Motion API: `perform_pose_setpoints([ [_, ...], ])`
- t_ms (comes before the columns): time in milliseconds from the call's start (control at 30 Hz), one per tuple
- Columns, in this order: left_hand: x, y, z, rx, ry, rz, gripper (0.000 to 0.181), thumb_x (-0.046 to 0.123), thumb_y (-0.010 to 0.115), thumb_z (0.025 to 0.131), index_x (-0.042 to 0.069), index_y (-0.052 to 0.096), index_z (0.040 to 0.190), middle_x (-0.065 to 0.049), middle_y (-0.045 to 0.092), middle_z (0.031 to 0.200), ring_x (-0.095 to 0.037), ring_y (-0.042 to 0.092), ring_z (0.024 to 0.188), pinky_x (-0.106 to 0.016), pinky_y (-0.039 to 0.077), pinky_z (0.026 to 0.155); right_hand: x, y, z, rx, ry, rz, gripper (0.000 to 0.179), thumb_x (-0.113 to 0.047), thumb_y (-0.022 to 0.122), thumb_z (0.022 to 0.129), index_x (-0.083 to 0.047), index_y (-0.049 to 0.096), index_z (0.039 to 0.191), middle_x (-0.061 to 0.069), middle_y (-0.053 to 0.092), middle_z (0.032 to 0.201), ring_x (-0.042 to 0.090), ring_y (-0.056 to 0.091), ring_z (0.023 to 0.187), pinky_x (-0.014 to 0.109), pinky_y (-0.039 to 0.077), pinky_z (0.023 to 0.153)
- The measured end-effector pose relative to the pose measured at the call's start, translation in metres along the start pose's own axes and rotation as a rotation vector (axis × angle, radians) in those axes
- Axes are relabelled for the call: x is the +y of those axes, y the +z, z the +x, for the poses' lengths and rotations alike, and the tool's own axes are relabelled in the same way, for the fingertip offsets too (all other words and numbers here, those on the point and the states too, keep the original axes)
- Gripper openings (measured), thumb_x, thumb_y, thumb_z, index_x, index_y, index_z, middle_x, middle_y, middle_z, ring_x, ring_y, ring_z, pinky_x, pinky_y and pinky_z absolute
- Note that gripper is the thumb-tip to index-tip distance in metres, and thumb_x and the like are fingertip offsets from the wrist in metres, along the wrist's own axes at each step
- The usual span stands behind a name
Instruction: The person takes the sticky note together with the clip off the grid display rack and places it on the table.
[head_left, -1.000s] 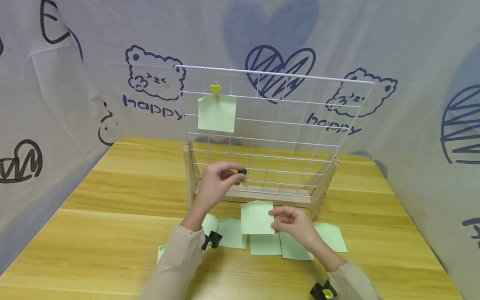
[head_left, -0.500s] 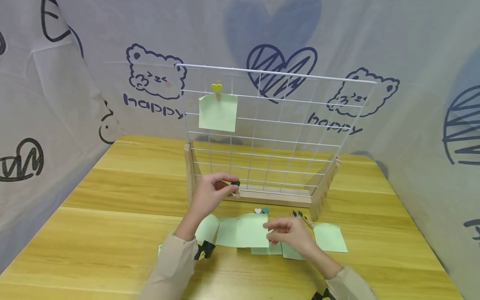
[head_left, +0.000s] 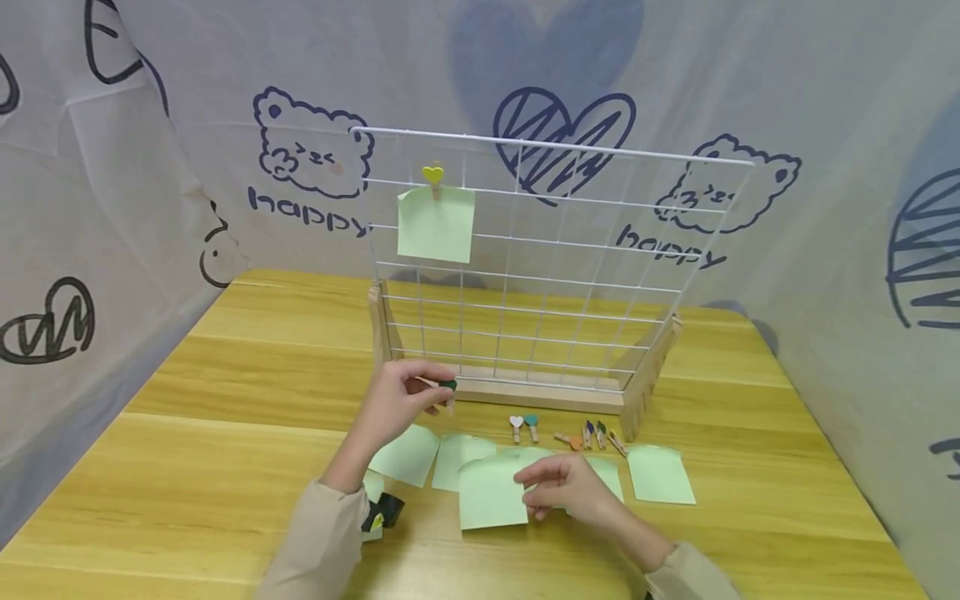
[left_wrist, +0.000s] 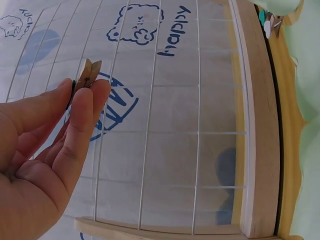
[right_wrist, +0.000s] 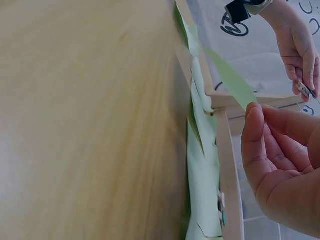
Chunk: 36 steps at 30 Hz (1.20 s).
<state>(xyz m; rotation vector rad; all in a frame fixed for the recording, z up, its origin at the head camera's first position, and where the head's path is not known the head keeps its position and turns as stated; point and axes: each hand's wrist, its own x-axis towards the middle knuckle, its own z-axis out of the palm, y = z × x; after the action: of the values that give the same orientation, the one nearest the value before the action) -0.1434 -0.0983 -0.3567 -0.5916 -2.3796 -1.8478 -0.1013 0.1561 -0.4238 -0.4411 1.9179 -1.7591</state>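
Note:
In the head view my left hand [head_left: 396, 402] pinches a small wooden clothespin [left_wrist: 88, 75] with a dark green heart [head_left: 447, 385], just in front of the wire grid's base. The left wrist view shows the peg's wooden end sticking out past the fingertips. My right hand [head_left: 572, 493] holds a light green paper note [head_left: 491, 493] by its right edge between thumb and fingers. In the right wrist view that note [right_wrist: 231, 80] is seen edge-on, lifted above the table. Another green note [head_left: 436, 225] hangs at the grid's upper left under a yellow heart clothespin [head_left: 432, 177].
A white wire grid [head_left: 555, 150] stands in a wooden base [head_left: 540, 395]. Loose green notes [head_left: 662, 475] lie along the table [head_left: 225, 467] before it. Between them are heart clothespins: white [head_left: 516, 427], teal [head_left: 532, 425], orange [head_left: 574, 442] and several others. A printed curtain [head_left: 420, 67] hangs behind.
My left hand has moved down and left, away from the grid, with the clothespin. The right hand has lowered the note toward the table's front, uncovering the clothespins behind.

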Motion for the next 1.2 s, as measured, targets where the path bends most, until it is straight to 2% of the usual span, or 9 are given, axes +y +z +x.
perform_pose_setpoints([
  [167, -0.004, -0.004, -0.006, -0.016, -0.045, 0.003, 0.014, -0.007, 0.064, 0.078, -0.010, 0.064, 0.092, -0.018, 0.061, 0.090, -0.030, 0.062, 0.064, -0.032, 0.054, 0.056, 0.006, 0.009, 0.001, -0.034, 0.015, 0.032, 0.025, 0.006, 0.061, 0.079, 0.018, 0.055, 0.100, 0.015, 0.063, 0.077, 0.013, 0.061, 0.061, 0.023, 0.052, 0.057],
  [433, -0.009, -0.011, -0.015, -0.069, -0.086, 0.029, 0.014, -0.008, 0.062, 0.079, -0.011, 0.063, 0.092, -0.020, 0.063, 0.086, -0.031, 0.062, 0.064, -0.027, 0.053, 0.055, 0.015, 0.021, 0.005, -0.088, 0.036, 0.087, 0.023, 0.008, 0.060, 0.078, 0.020, 0.054, 0.097, 0.010, 0.062, 0.075, 0.012, 0.060, 0.059, 0.022, 0.052, 0.055],
  [633, -0.015, -0.018, -0.023, -0.124, -0.127, 0.072, 0.013, -0.005, 0.061, 0.081, -0.011, 0.063, 0.092, -0.019, 0.064, 0.083, -0.034, 0.062, 0.063, -0.036, 0.054, 0.057, 0.018, 0.028, 0.006, -0.116, 0.042, 0.090, 0.023, 0.010, 0.059, 0.078, 0.022, 0.053, 0.097, 0.010, 0.061, 0.075, 0.011, 0.059, 0.057, 0.020, 0.051, 0.052],
  [800, -0.018, -0.022, -0.029, -0.164, -0.180, 0.071, 0.013, -0.006, 0.059, 0.081, -0.013, 0.062, 0.091, -0.021, 0.064, 0.081, -0.035, 0.062, 0.063, -0.039, 0.054, 0.058, 0.019, 0.031, 0.008, -0.140, 0.049, 0.099, 0.022, 0.010, 0.059, 0.078, 0.022, 0.053, 0.096, 0.013, 0.061, 0.074, 0.012, 0.060, 0.058, 0.019, 0.051, 0.051],
  [1067, -0.023, -0.028, -0.036, -0.209, -0.207, 0.078, 0.014, -0.006, 0.060, 0.080, -0.016, 0.061, 0.090, -0.021, 0.064, 0.081, -0.029, 0.063, 0.061, -0.033, 0.054, 0.054, 0.019, 0.035, 0.009, -0.212, 0.074, 0.108, 0.024, 0.012, 0.058, 0.079, 0.021, 0.052, 0.100, 0.017, 0.062, 0.079, 0.013, 0.061, 0.060, 0.021, 0.051, 0.052],
  [1200, -0.026, -0.029, -0.038, -0.235, -0.246, 0.082, 0.013, -0.006, 0.061, 0.079, -0.015, 0.061, 0.088, -0.018, 0.064, 0.077, -0.025, 0.062, 0.059, -0.031, 0.053, 0.054, 0.015, 0.035, 0.008, -0.246, 0.097, 0.083, 0.028, 0.010, 0.058, 0.080, 0.021, 0.051, 0.104, 0.022, 0.062, 0.084, 0.019, 0.063, 0.064, 0.025, 0.053, 0.055],
])
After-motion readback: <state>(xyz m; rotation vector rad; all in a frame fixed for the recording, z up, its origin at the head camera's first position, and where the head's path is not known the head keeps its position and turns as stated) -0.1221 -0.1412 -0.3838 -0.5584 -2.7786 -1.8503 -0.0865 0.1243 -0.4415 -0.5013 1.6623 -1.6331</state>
